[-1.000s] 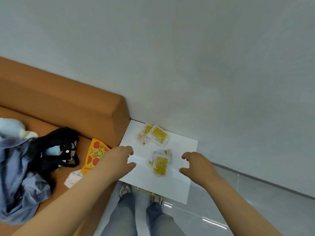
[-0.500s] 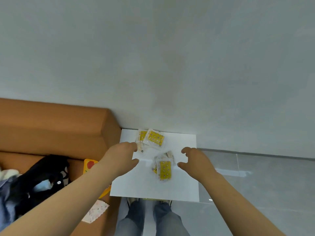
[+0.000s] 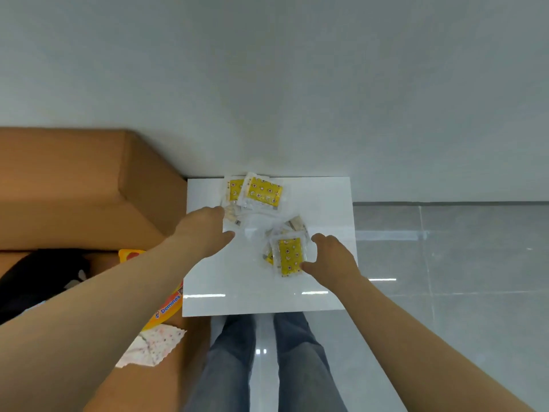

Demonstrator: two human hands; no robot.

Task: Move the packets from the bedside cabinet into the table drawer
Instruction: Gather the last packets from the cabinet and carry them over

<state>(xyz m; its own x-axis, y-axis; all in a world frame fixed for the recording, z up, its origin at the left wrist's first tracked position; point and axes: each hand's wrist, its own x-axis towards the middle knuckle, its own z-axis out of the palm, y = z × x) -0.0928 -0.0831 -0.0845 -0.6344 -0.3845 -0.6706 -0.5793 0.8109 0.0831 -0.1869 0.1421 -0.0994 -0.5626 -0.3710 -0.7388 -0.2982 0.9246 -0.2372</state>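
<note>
Left hand is reaching over the bedside cabinet, fingers loosely curled, thumb spread, fingertips touching the far packet pile. Near packet pile is lying against right hand, thumb touching it, fingers apart.

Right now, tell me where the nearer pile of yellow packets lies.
Head view: the nearer pile lies right of centre on the white cabinet top, beside the right hand, in front of the far pile.
</note>
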